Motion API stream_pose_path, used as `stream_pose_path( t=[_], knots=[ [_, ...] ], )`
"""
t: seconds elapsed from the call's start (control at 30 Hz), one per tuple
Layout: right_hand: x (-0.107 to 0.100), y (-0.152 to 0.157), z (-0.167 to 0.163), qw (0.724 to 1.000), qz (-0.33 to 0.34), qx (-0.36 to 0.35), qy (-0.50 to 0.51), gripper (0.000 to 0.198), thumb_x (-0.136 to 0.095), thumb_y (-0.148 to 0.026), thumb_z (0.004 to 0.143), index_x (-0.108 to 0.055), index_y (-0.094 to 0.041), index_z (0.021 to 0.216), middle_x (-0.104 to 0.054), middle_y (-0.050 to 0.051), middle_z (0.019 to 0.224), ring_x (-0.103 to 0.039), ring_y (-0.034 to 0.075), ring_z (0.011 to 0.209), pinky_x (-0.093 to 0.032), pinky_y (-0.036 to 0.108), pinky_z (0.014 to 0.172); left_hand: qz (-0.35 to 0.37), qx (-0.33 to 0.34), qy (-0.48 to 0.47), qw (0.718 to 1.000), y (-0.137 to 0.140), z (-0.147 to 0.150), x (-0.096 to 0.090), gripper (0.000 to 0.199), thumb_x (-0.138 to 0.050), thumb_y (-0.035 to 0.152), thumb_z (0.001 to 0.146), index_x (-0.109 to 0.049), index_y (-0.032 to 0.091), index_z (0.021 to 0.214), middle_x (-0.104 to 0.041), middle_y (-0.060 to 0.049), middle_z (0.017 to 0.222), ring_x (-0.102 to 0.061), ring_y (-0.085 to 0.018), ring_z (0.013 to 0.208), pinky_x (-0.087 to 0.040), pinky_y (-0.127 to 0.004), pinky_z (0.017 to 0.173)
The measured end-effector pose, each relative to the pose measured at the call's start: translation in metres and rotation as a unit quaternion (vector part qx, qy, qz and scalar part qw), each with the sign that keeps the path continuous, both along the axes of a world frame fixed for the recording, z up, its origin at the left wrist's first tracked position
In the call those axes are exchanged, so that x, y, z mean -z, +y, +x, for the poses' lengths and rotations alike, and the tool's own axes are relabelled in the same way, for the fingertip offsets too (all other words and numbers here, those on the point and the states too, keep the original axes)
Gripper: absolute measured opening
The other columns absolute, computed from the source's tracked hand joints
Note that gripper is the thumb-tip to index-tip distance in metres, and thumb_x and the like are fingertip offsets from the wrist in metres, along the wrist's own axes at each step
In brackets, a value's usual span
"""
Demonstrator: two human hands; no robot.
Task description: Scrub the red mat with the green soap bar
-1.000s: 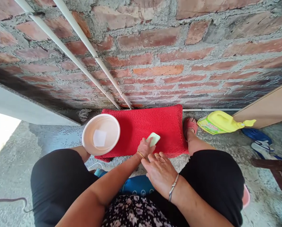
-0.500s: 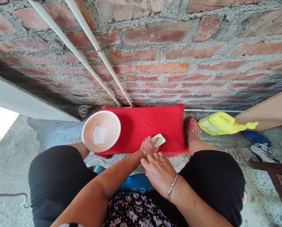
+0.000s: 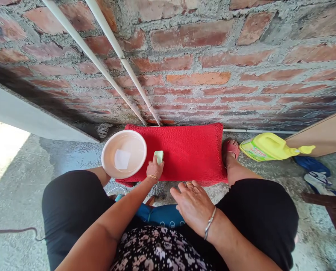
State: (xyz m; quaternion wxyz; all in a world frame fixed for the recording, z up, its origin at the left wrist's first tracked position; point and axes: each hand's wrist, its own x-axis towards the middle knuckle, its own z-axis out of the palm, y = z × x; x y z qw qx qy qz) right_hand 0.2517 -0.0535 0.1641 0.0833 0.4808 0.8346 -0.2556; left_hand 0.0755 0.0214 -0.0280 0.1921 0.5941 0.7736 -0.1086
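Basin (image 3: 108, 153) beside left hand (image 3: 154, 170), snug round green brush (image 3: 159, 154), right hand (image 3: 194, 203) half-spread, seemingly empty

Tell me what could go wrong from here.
The left hand, gripping a pale green object, is close to the basin, so a swing that way might knock it. In this view the basin's rim juts past the left end of the red cloth, so a bump could perhaps tip it. The yellow bottle is beside the right foot, which might nudge it.

the left hand (image 3: 154, 170) partly hides the pale green object (image 3: 159, 155), and the top edge crops white pipes (image 3: 107, 30).
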Motion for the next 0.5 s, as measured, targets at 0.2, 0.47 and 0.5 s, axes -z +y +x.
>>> stream_pose_path(
  t=[0.2, 0.47, 0.5],
  knots=[
    [0.0, 0.003, -0.002, 1.0, -0.023, -0.006, -0.003, 0.017, -0.048, -0.02, 0.085, -0.057, -0.019, 0.1, -0.061, 0.01, 0.095, -0.056, 0.022, 0.091, -0.032, 0.038, 0.082, -0.056, 0.311, -0.103, 0.943, -0.04, 0.035, 0.011, 0.058, -0.05, 0.054, 0.08, -0.04, 0.036, 0.134, -0.049, -0.01, 0.119, -0.048, -0.029, 0.109, -0.039, -0.04, 0.092],
    [0.004, 0.0, -0.001, 1.0, -0.006, -0.001, -0.007, 0.017, -0.047, -0.018, 0.084, -0.057, -0.02, 0.098, -0.061, 0.008, 0.092, -0.057, 0.023, 0.091, -0.034, 0.039, 0.084, 0.017, -0.033, -0.011, 0.999, 0.02, 0.01, -0.001, 0.063, -0.036, 0.054, 0.086, -0.031, 0.021, 0.14, -0.053, -0.015, 0.108, -0.057, -0.026, 0.092, -0.043, -0.038, 0.083],
    [0.004, 0.0, -0.001, 1.0, -0.003, 0.001, -0.006, 0.018, -0.048, -0.017, 0.083, -0.058, -0.02, 0.098, -0.061, 0.008, 0.092, -0.057, 0.023, 0.091, -0.034, 0.039, 0.084, 0.017, -0.024, -0.007, 1.0, 0.019, 0.014, 0.001, 0.064, -0.038, 0.053, 0.085, -0.03, 0.021, 0.14, -0.052, -0.016, 0.11, -0.057, -0.026, 0.094, -0.043, -0.038, 0.083]
  ],
)
